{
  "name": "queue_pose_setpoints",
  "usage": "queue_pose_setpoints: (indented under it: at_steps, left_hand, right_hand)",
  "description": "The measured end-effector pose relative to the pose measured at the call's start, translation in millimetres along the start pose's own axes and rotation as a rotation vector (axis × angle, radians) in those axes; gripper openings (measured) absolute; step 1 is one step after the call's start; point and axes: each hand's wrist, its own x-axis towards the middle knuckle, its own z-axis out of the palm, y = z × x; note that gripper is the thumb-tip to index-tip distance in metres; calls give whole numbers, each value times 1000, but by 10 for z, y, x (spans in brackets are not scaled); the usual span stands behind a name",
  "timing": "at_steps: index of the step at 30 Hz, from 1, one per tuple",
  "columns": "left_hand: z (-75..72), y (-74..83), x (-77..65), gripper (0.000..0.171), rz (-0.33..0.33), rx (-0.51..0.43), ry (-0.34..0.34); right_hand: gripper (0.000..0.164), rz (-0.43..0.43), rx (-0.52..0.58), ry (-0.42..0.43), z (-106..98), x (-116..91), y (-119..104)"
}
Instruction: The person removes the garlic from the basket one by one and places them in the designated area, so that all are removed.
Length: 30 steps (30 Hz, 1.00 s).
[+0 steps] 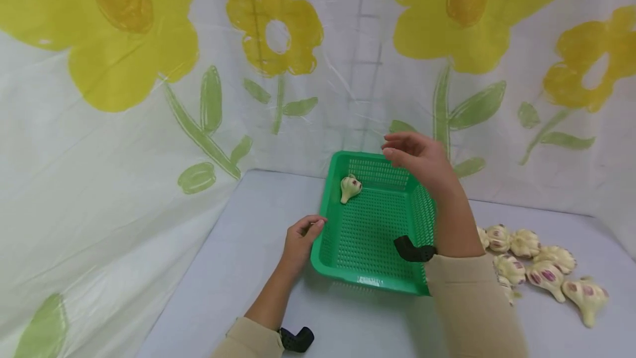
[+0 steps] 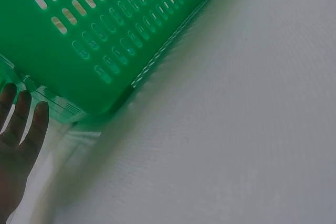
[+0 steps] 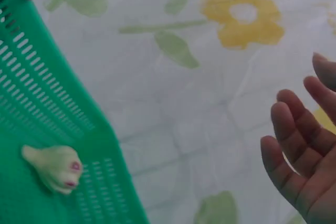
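Observation:
A green plastic basket (image 1: 370, 280) with slotted walls stands on the table. One garlic bulb (image 1: 350, 188), pale with purple patches, lies inside near its far left corner. At the basket's left rim, my left hand (image 1: 301, 239) touches the edge with its fingertips; in the left wrist view its fingers (image 2: 38, 124) look nearly straight beside the wall. My right hand (image 1: 417, 159) is raised over the far right part of the basket. Its loosely bent fingers hold nothing, as the right wrist view shows with the fingers (image 3: 286, 124) spread apart.
Several garlic bulbs (image 1: 546, 276) lie on the table to the right of the basket, some partly hidden by my right sleeve (image 1: 469, 303). Behind the white table (image 1: 218, 269) hangs a curtain (image 1: 343, 82) with yellow flowers.

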Motion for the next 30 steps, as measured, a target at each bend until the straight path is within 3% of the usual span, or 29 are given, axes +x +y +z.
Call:
queue_pose_setpoints:
  at_steps: [5,8,15,18,24,30]
  left_hand:
    - [19,201,-83,20,8,4,-27]
    - [28,265,-106,20,21,7,-35]
    - [-11,228,-80,20,20,8,-34]
    - [-16,243,-74,19,17,5,-27]
    - [-7,305,-89,20,13,-1,-26]
    - [9,284,-92,21,7,-6,-18]
  right_hand:
    - [33,75,205,6,154,270,220]
    - [32,132,243,-34,228,375,387]
    - [55,297,97,-204,457,492,752]
    - [58,324,19,-276,536,510,841]
    - [60,305,-140,-406,638,499,936]
    - [59,300,-243,-460,689,467,954]
